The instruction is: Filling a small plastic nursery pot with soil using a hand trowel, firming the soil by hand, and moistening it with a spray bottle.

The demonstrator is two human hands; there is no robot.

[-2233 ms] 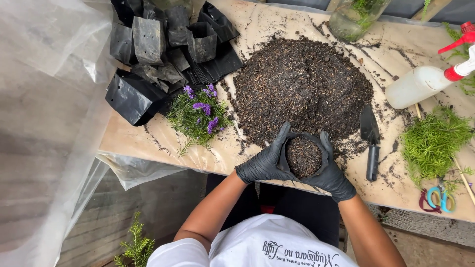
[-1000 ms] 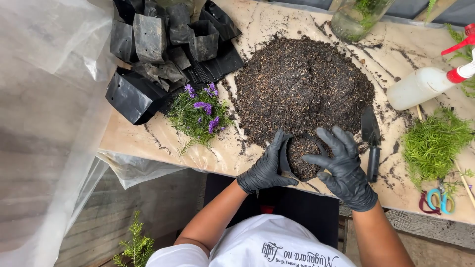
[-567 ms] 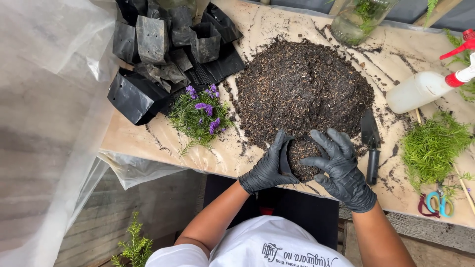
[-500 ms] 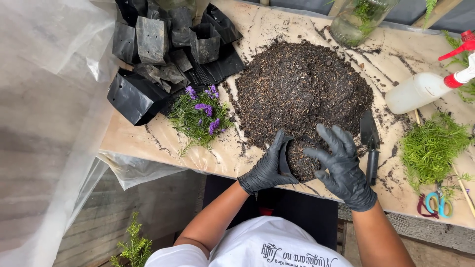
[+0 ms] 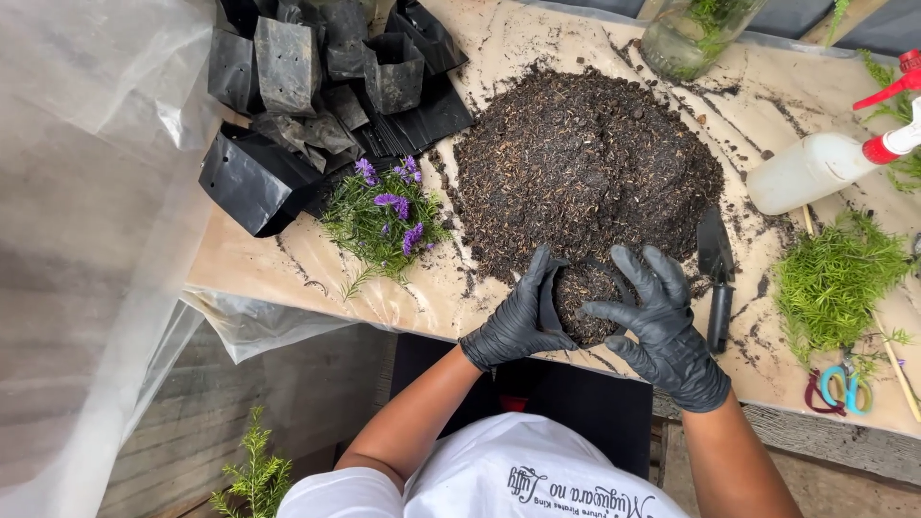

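A: At the near edge of the worktop (image 5: 317, 278), start with the biggest thing: the heap of potting soil (image 5: 585, 163) fills the middle and runs right down to the hands. What worries you?

B: The small black grow bag (image 5: 580, 302) sits at the foot of that heap, close to the worktop's near edge. It is soft plastic and full of soil. I judge that a hard press could tip it toward the person and spill it over the edge.

A: How is it held?

B: The left hand (image 5: 518, 321), in a black glove, is wrapped round the bag's left wall, fingers closed on it. The right hand (image 5: 662, 331) is spread flat, fingers apart, over the soil on the bag's right side, gripping nothing.

A: So only one side is braced.

B: Yes, and a thin wall could fold under that one hand, I think.

A: Anything nearby at risk?

B: The pile of empty black bags (image 5: 317, 77) at the far left corner is well apart. The green cuttings (image 5: 835, 278) lie near the right edge, and the purple-flowered sprigs (image 5: 384, 216) are left of the heap. Loose soil could slide over either.

A: And the smaller items?

B: The white spray bottle (image 5: 815, 168) lies on its side near the right. The black trowel (image 5: 715, 278) is just beside the right hand, so a sweep of the wrist could knock it. The scissors (image 5: 839, 388) sit near the near right edge and might drop.
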